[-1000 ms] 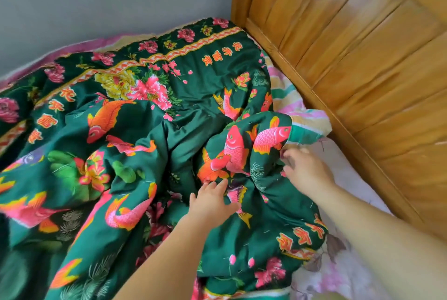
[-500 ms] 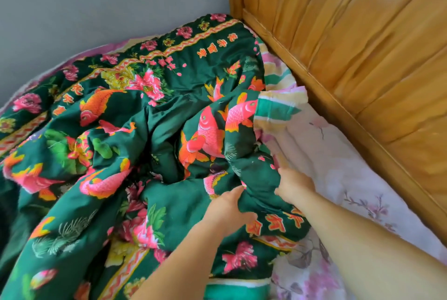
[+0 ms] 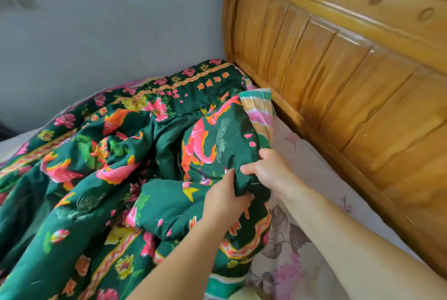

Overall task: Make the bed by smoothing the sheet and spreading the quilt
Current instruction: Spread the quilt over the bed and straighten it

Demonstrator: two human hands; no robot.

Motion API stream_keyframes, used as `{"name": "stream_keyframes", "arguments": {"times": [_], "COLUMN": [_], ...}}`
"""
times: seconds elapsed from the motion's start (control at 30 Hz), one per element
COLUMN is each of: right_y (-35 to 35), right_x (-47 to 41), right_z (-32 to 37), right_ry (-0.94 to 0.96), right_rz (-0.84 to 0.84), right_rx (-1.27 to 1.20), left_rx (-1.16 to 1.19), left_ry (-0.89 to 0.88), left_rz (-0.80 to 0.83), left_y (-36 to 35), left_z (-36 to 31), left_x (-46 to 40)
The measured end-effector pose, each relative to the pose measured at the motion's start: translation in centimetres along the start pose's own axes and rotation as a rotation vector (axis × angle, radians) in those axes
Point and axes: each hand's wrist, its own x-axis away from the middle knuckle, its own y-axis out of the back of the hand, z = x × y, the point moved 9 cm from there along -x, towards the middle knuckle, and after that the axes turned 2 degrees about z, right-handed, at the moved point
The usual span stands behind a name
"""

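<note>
A dark green quilt [image 3: 101, 178] printed with orange fish and pink flowers lies bunched across the bed, its striped underside [image 3: 260, 111] turned up near the headboard. My left hand [image 3: 223, 199] grips a raised fold of the quilt from the left. My right hand [image 3: 271, 171] pinches the same fold from the right, thumb on top. The pale floral sheet [image 3: 307, 169] shows bare to the right of the quilt, along the headboard.
A wooden headboard [image 3: 350, 86] runs diagonally along the right side. A grey wall [image 3: 108, 33] borders the bed's far side. The quilt reaches the corner where wall and headboard meet.
Both hands went from reaching onto the quilt to gripping one fold and drew it up and toward me. More bare sheet shows beside the headboard now.
</note>
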Motion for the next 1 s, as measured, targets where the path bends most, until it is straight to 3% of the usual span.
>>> {"name": "stream_keyframes", "arguments": {"times": [0.17, 0.33, 0.43, 0.6, 0.7, 0.8, 1.0], "right_y": [3.5, 12.9, 19.5, 23.5, 23.6, 21.5, 9.8], "right_x": [5.1, 11.1, 14.5, 14.5, 13.4, 11.7, 7.6], "right_z": [2.6, 6.6, 7.1, 1.8, -3.3, -6.8, -7.4], "right_ry": [0.108, 0.228, 0.239, 0.051, -0.142, -0.244, -0.068], "right_rz": [-0.172, -0.499, -0.685, -0.77, -0.767, -0.643, -0.181], "right_rx": [0.007, 0.032, 0.187, 0.552, 0.767, 0.969, 0.969], "left_rx": [-0.048, 0.107, 0.155, 0.145, 0.089, 0.013, -0.146], "left_ry": [-0.144, -0.336, -0.454, -0.451, -0.367, -0.21, 0.034], "left_rz": [-0.106, -0.115, -0.032, 0.172, 0.229, 0.201, 0.159], "left_y": [3.8, 5.8, 3.5, -1.8, -3.2, -2.3, -0.1], "left_z": [-4.2, -13.4, -18.7, -19.6, -15.3, -8.9, 2.1], "left_x": [5.1, 9.0, 10.3, 10.5, 8.9, 6.3, 4.1]}}
